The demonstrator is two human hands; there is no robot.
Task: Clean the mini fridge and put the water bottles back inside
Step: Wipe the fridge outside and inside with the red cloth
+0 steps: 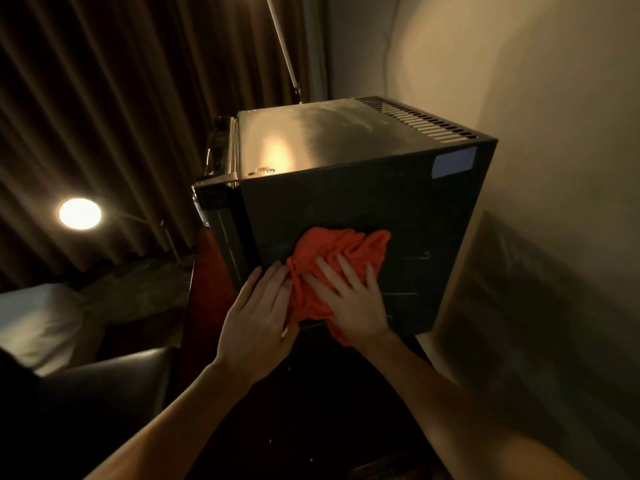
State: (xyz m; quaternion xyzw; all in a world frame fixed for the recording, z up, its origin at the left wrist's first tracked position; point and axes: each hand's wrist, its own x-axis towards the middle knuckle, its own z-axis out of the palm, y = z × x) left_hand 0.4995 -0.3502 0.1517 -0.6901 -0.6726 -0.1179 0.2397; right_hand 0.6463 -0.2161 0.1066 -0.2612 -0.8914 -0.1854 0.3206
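1. You are on the cleaning step: the fridge (363, 209) stands on the dark tabletop (311, 410) against the right wall, its near side facing you.
2. Your right hand (353, 299) presses the cloth (332, 268) flat against that side, fingers spread, not clenched.
3. Your left hand (258, 320) lies released, touching the cloth's left edge.
4. No bottles show clearly.
5. Next, sweep rightward over the marks, I judge.

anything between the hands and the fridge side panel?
Only the orange cloth: the right hand presses it flat on the fridge side. The left hand lies at the cloth's left edge, fingertips reaching the panel.
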